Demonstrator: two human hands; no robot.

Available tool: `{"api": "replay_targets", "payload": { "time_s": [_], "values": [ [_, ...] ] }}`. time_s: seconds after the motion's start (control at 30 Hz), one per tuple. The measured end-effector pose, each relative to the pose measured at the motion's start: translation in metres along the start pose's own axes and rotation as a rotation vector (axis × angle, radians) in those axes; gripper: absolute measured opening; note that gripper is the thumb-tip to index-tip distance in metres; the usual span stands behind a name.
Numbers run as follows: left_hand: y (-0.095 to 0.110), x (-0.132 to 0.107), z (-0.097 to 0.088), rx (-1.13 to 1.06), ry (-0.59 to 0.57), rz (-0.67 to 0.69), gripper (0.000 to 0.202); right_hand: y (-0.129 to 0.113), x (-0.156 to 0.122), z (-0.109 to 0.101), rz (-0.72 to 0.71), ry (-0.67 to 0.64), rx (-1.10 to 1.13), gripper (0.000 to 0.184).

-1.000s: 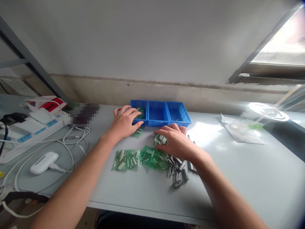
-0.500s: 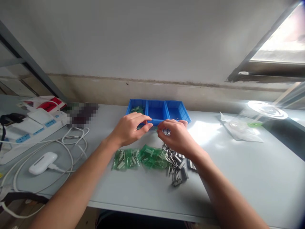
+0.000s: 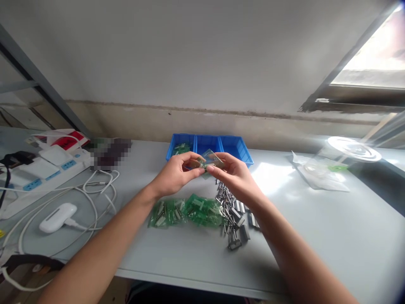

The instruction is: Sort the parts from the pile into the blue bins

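Observation:
Between my hands is a small clear, greenish plastic bag [image 3: 209,156], pinched from both sides in front of the blue bins. My left hand [image 3: 179,173] grips its left side with thumb and fingers. On the other side my right hand [image 3: 232,171] pinches it, thumb tip close to the left thumb. Below my hands lie several green plastic bags [image 3: 202,210] with metal parts inside. Beside them, partly under my right wrist, is a heap of loose metal pins and small blocks [image 3: 230,211].
A blue three-compartment bin [image 3: 243,153] stands near the wall; its left compartment holds green bags. At left are a power strip [image 3: 47,175], white cables and a white charger [image 3: 58,217]. A clear plastic bag [image 3: 319,171] and a round white-rimmed object [image 3: 354,148] lie at right.
My hands have come together, and the clear greenish bag now shows stretched between them. Half a second ago they were apart, with only a hint of green at the right fingertips.

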State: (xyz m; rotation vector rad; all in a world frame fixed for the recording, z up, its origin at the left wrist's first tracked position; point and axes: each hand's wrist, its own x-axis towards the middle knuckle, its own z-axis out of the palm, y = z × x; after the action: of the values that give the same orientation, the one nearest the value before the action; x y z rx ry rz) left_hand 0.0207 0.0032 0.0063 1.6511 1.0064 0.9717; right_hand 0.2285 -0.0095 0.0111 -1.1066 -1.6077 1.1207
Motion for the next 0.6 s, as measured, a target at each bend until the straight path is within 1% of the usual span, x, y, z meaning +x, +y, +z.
{"api": "replay_targets", "payload": {
  "time_s": [0.1, 0.2, 0.3, 0.47, 0.6],
  "values": [
    [0.0005, 0.0006, -0.0015, 0.02, 0.022, 0.014, 0.023, 0.0009, 0.0009, 0.0021, 0.018, 0.002, -0.051, 0.029],
    [-0.0009, 0.0, -0.0015, 0.044, -0.036, -0.015, 0.019, 0.002, 0.0006, 0.0038, 0.036, -0.005, -0.069, 0.029],
    [-0.0032, -0.0006, -0.0007, 0.056, -0.062, -0.043, 0.025, 0.0021, 0.0, 0.0038, 0.046, -0.022, -0.057, 0.029],
    [-0.0046, -0.0005, -0.0015, 0.051, -0.018, -0.036, 0.03, -0.0009, 0.0002, 0.0022, 0.065, -0.059, 0.035, 0.025],
    [-0.0028, -0.0003, -0.0021, 0.0, -0.027, -0.054, 0.033, -0.0024, -0.0001, 0.0021, 0.054, -0.06, 0.043, 0.024]
  ]
}}
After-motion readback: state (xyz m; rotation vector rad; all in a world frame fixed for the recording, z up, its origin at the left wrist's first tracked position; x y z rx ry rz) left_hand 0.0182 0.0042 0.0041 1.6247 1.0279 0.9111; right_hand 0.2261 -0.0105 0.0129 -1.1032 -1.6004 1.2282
